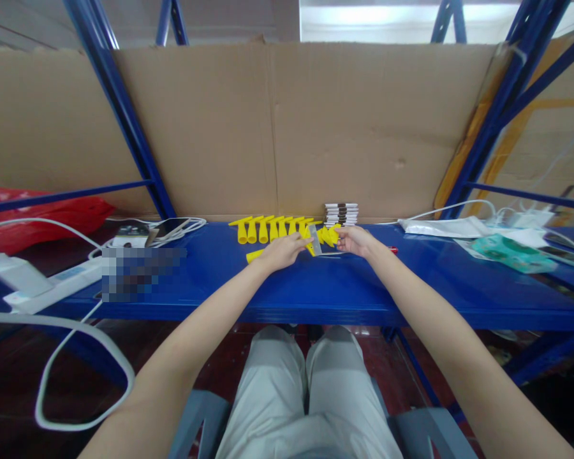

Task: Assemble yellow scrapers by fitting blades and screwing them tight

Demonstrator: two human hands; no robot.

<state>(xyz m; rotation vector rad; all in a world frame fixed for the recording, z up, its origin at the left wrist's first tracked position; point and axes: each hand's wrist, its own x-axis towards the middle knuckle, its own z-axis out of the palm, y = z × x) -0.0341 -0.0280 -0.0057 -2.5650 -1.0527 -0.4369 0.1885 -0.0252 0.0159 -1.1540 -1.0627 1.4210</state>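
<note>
Just above the blue shelf top, my left hand [286, 250] has its fingers closed at the edge of a small yellow piece, beside a greyish flat piece [315, 241]. My right hand [355, 241] pinches the edge of a yellow folded piece [328, 236] from the other side. Exact shapes between the hands are too small to tell. Behind my left hand stands a row of several yellow tube-like pieces [263, 231] with flat slanted tops. Another yellow tube [254, 255] lies beside my left wrist, partly hidden.
A stack of white bundles with brown bands [342, 213] sits at the back. A red pen-like item [393, 249] lies by my right wrist. White cables and a power strip [57, 287] are at left; a green packet [511, 253] is at right. Cardboard [316, 127] closes the back.
</note>
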